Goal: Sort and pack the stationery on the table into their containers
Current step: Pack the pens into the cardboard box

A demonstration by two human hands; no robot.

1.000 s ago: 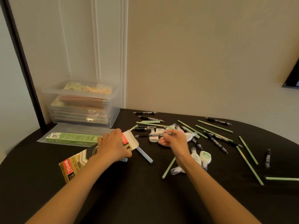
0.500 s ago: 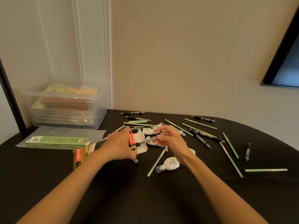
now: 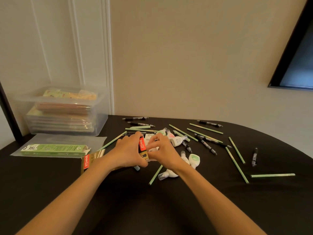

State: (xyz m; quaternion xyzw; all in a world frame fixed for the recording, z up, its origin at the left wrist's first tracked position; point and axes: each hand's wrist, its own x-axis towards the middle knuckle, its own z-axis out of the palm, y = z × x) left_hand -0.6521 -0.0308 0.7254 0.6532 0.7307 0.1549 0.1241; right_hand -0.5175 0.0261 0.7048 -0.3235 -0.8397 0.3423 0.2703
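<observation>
We had our left hand clamped over the open end of the gold box, fingers wrapped round it near the red flap, while the box lay low over the black counter with its far end pointing back toward our left. Our right hand sat just beside that mouth, fingers pinched narrow at the flap; whether they held a pen we could not tell, since the hands hid the opening. The likeliest trouble, as we judged it, was a pen catching on the flap and skidding out, because the mouth was crowded by both hands and we could not see into it. A pale blue stick poked out under our left palm, and it could roll away if the box shifted. Loose black pens, green pencils and correction tapes lay scattered close to our right wrist, so a careless sweep of the forearm might have knocked some toward the counter's edge. The green box lay well apart on the left, in front of the clear bin, and mixing pens into it would have spoiled the sort.
</observation>
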